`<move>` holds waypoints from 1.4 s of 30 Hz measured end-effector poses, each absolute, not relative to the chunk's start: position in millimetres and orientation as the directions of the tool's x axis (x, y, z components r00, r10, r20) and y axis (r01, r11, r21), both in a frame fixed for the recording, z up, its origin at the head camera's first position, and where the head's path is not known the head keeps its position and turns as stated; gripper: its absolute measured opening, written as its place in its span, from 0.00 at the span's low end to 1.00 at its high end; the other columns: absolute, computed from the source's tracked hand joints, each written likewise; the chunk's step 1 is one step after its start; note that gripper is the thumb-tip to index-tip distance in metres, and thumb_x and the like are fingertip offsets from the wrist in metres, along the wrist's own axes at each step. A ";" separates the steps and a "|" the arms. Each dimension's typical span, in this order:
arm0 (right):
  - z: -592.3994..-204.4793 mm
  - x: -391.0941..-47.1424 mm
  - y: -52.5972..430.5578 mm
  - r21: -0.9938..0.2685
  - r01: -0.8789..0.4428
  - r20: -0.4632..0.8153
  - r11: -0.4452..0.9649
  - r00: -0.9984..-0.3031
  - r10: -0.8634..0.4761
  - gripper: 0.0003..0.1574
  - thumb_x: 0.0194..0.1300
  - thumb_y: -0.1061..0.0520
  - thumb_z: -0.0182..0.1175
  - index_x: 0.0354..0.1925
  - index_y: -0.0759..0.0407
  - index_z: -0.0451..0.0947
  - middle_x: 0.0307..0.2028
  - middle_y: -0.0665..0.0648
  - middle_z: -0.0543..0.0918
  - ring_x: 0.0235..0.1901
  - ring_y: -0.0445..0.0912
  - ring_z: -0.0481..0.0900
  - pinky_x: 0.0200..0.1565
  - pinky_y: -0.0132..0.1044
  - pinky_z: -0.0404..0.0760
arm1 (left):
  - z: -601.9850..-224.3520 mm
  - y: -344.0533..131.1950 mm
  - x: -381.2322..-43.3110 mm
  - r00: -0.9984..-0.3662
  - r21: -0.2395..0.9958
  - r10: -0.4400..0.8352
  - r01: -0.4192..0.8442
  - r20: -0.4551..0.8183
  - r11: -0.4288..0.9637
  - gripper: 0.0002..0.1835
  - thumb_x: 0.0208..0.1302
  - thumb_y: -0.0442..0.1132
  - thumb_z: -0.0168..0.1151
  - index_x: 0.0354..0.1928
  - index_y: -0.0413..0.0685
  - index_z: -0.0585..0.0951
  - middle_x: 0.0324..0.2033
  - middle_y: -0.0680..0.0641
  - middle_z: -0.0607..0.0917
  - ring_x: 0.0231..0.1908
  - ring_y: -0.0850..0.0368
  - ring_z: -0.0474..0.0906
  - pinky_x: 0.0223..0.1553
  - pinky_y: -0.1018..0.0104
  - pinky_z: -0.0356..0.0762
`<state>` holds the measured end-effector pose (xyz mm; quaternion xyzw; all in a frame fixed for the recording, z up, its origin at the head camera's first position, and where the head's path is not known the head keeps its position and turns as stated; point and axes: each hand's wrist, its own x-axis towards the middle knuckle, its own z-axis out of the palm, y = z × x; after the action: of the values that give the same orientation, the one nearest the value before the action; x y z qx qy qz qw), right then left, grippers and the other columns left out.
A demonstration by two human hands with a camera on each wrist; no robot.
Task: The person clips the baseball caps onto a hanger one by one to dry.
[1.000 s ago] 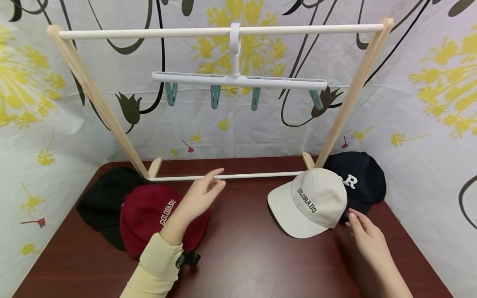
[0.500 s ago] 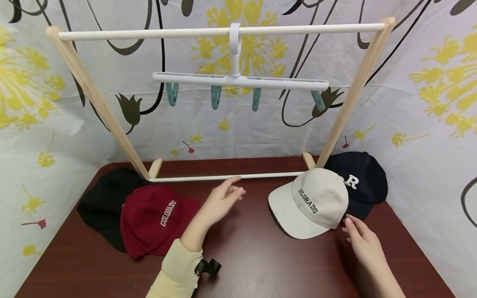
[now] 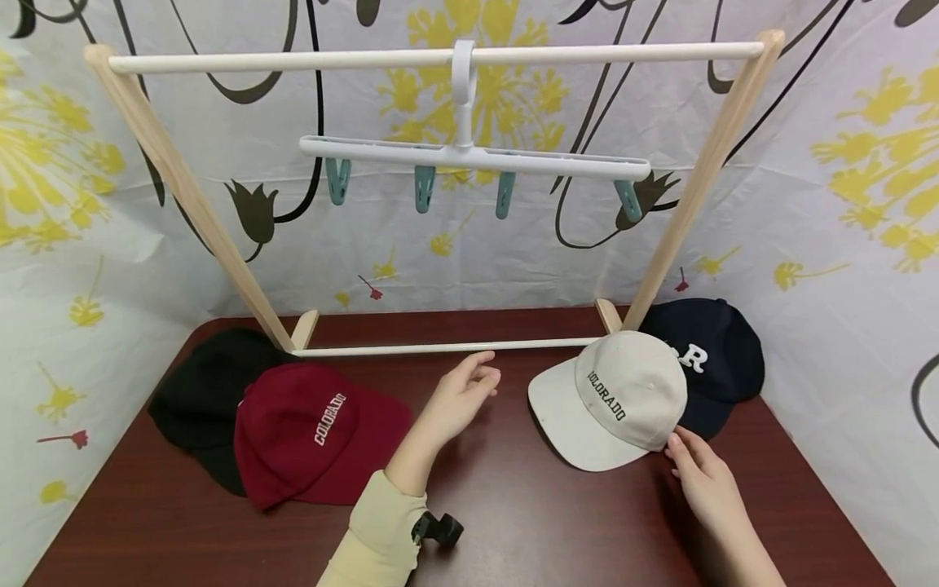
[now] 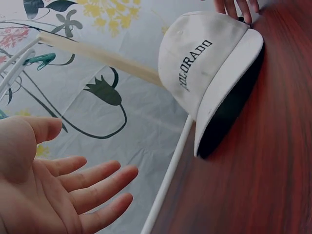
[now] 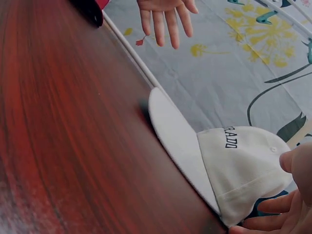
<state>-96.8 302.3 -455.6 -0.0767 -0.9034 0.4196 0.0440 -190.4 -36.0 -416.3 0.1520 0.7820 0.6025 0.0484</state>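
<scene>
A cream cap (image 3: 634, 387) with dark COLORADO lettering lies on the table at the right, brim to the left. It partly covers a navy cap (image 3: 722, 338) marked with a white R. My right hand (image 3: 707, 481) is at the cream cap's lower right edge, fingertips right at the rim. In the right wrist view its thumb (image 5: 292, 161) lies over the crown's back and its fingers (image 5: 275, 214) reach by the lower rim. My left hand (image 3: 458, 399) hovers left of the brim, holding nothing; its fingers spread in the left wrist view (image 4: 92, 190).
A wooden rack (image 3: 183, 187) with a white top bar stands at the back. From it hangs a white hanger (image 3: 469, 155) with several teal clips (image 3: 424, 189). At the left, a red COLORADO cap (image 3: 315, 436) overlaps a black cap (image 3: 213, 391).
My left hand has moved right, from above the red cap towards the cream cap. My right hand has shifted slightly left and down, up to the cream cap's rim. The caps stay put.
</scene>
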 end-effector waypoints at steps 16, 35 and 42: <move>-461.6 -98.1 296.4 -0.794 0.131 -0.024 0.594 -0.983 0.184 0.39 0.78 0.45 0.37 0.68 0.77 0.51 0.59 0.78 0.67 0.41 0.20 0.65 0.37 0.19 0.72 | -432.1 -17.3 -195.6 -0.956 0.964 0.293 0.087 0.010 0.251 0.24 0.72 0.44 0.52 0.65 0.41 0.69 0.48 0.41 0.82 0.38 0.48 0.84 0.41 0.58 0.77; -466.4 -98.7 291.7 -0.795 0.185 -0.054 0.577 -0.970 0.236 0.40 0.77 0.43 0.39 0.69 0.74 0.53 0.61 0.77 0.65 0.37 0.17 0.61 0.37 0.14 0.65 | -453.1 6.2 -200.5 -0.971 0.978 0.235 0.012 -0.038 0.209 0.24 0.71 0.43 0.55 0.62 0.34 0.70 0.42 0.38 0.83 0.36 0.44 0.83 0.40 0.59 0.78; -468.0 -99.4 290.9 -0.790 0.223 -0.094 0.572 -0.965 0.247 0.41 0.77 0.42 0.37 0.70 0.72 0.50 0.64 0.75 0.63 0.59 0.56 0.66 0.48 0.29 0.68 | -459.7 12.5 -202.6 -0.962 0.977 0.261 -0.020 -0.076 0.210 0.24 0.71 0.42 0.54 0.63 0.34 0.70 0.43 0.37 0.83 0.35 0.44 0.83 0.38 0.58 0.78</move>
<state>-99.4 290.9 -468.0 -0.1325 -0.8863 0.4435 0.0133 -202.6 12.5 -459.7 0.0785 0.7697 0.6235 0.1127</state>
